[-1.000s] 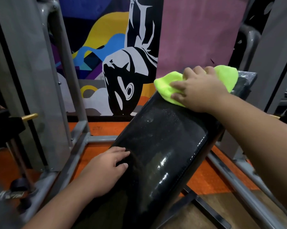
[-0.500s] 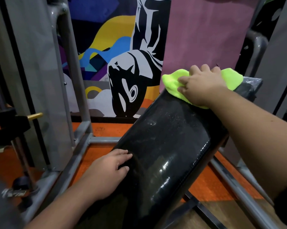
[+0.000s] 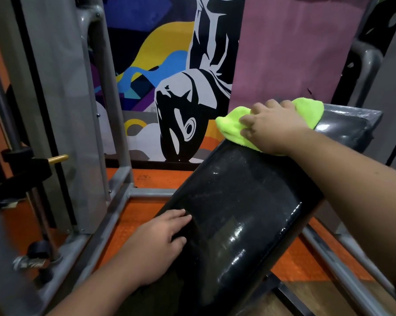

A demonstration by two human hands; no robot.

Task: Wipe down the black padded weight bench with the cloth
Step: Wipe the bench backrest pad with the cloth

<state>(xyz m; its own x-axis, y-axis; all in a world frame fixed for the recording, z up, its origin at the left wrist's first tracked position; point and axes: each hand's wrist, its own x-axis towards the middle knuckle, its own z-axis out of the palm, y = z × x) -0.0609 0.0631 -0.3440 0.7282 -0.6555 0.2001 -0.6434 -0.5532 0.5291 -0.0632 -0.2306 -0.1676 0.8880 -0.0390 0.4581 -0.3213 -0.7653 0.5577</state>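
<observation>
The black padded bench [image 3: 235, 206] slopes up from the lower middle to the upper right, its glossy surface speckled with wet drops. My right hand [image 3: 272, 127] presses a bright lime-green cloth [image 3: 231, 124] flat against the pad's upper end, fingers spread over it and curled slightly into the fabric. Part of the cloth sticks out past my fingers at the left and top right. My left hand [image 3: 160, 242] rests on the pad's lower left edge with fingers apart, holding nothing.
Grey steel uprights [image 3: 101, 87] and floor rails [image 3: 96, 236] of the machine frame stand to the left and below. A black clamp with a brass pin [image 3: 55, 158] juts out at the left. Behind is a painted mural wall [image 3: 181, 99]; the floor is orange [image 3: 147, 179].
The view has shifted slightly; my right hand with the cloth has stayed at the pad's upper end with small movement. My left hand keeps its place on the lower left edge.
</observation>
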